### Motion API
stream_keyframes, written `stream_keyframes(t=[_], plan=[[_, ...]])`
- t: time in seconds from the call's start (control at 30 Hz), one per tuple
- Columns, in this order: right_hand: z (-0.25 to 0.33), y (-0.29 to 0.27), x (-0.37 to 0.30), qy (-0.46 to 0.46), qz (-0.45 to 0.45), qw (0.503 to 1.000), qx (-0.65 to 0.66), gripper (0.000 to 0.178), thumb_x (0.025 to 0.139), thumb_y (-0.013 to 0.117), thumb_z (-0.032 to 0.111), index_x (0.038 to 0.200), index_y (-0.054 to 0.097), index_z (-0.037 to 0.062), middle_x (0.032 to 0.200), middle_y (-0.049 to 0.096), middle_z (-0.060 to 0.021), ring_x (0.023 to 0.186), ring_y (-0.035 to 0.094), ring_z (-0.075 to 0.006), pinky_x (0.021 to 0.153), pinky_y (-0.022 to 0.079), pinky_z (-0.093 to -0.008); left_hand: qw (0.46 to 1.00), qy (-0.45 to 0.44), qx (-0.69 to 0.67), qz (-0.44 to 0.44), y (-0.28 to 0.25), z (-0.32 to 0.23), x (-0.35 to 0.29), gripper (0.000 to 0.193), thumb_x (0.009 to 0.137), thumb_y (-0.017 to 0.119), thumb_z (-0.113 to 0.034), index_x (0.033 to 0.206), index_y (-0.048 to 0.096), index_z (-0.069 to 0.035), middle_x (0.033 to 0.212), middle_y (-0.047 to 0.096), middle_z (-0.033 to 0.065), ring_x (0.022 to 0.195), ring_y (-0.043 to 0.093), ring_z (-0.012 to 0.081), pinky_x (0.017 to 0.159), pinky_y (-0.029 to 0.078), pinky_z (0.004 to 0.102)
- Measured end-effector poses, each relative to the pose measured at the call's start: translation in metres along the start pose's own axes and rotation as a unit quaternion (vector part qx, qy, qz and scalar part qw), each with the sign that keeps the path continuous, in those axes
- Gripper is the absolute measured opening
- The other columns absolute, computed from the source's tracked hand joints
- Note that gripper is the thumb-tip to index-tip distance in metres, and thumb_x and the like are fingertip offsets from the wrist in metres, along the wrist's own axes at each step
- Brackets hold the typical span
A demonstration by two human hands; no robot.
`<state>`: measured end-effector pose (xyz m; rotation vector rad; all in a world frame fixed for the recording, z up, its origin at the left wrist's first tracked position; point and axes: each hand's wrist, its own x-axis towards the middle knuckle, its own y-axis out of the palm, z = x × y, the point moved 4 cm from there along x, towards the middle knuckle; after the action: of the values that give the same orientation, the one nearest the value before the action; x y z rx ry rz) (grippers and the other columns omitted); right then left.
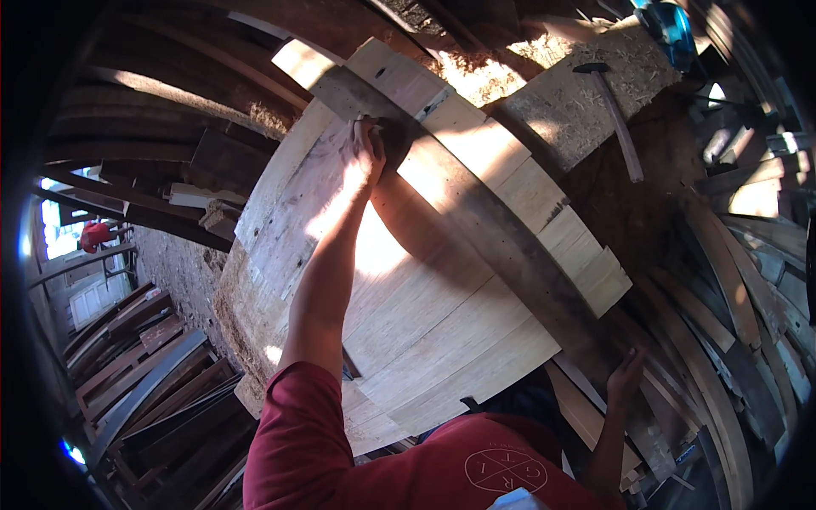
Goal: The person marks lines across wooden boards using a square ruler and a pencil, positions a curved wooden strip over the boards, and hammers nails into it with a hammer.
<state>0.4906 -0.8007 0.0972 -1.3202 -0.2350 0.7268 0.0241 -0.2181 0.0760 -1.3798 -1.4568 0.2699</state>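
Note:
A long dark wooden board (501, 238) lies diagonally across a panel of pale planks (416, 314) joined side by side. My left hand (365, 153) reaches to the board's upper part, its fingers bent and closed at the near edge. Lower right, my right hand (626, 376) grips the board's right edge, where the board runs past the panel. Part of that hand's fingers is hidden. The panel's plank ends stick out unevenly along the board's far side.
A hammer (614, 119) lies on a shaving-covered bench (578, 93) at the upper right, near a blue power tool (667, 34). Loose planks (722, 280) fill the right side. At the left stand stacked wood pieces (144, 365); sawdust (225, 314) borders the panel.

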Motion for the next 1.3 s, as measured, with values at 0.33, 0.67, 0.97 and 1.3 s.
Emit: stream_keyframes(t=[0.33, 0.67, 0.97, 1.3], plan=[[-0.010, -0.013, -0.005, -0.001, -0.013, 1.000, -0.024, 0.033, 0.115, 0.041, 0.029, 0.127, 0.055, 0.0025, 0.113, 0.067, -0.0319, 0.106, 0.063, -0.0544, 0.086, 0.049, -0.0570, 0.922, 0.163, 0.086, 0.340, -0.017, -0.014, 0.050, 0.009, 0.100, 0.058, -0.010, 0.105, 0.061, -0.003, 0.117, 0.056, 0.0207, 0.109, 0.061, 0.0425, 0.087, 0.053, 0.0508], [0.002, -0.003, 0.002, -0.012, -0.061, 0.998, -0.002, 0.017, 0.110, 0.045, 0.027, 0.115, 0.051, 0.0118, 0.077, 0.070, -0.0242, 0.077, 0.068, -0.0519, 0.072, 0.050, -0.0637, 0.886, 0.278, 0.002, 0.371, 0.044, 0.131, 0.020, 0.027, 0.109, 0.052, -0.008, 0.134, 0.057, 0.002, 0.137, 0.057, 0.0230, 0.125, 0.058, 0.0383, 0.106, 0.048, 0.0447], [-0.008, -0.007, -0.003, 0.047, -0.008, 0.999, 0.005, 0.018, 0.108, 0.049, 0.025, 0.118, 0.051, 0.0105, 0.085, 0.071, -0.0275, 0.084, 0.070, -0.0519, 0.076, 0.052, -0.0640, 0.876, 0.396, -0.018, 0.275, 0.035, 0.185, 0.045, 0.040, 0.109, 0.053, -0.009, 0.148, 0.048, -0.002, 0.143, 0.049, 0.0285, 0.132, 0.049, 0.0453, 0.109, 0.045, 0.0513], [-0.032, -0.015, -0.020, 0.007, -0.026, 1.000, -0.003, 0.030, 0.115, 0.041, 0.034, 0.124, 0.055, 0.0090, 0.104, 0.069, -0.0283, 0.101, 0.065, -0.0538, 0.081, 0.049, -0.0588, 0.897, 0.107, 0.083, 0.420, 0.002, 0.043, 0.024, 0.022, 0.102, 0.060, -0.019, 0.121, 0.059, -0.010, 0.130, 0.054, 0.0191, 0.101, 0.066, 0.0387, 0.087, 0.055, 0.0501]])
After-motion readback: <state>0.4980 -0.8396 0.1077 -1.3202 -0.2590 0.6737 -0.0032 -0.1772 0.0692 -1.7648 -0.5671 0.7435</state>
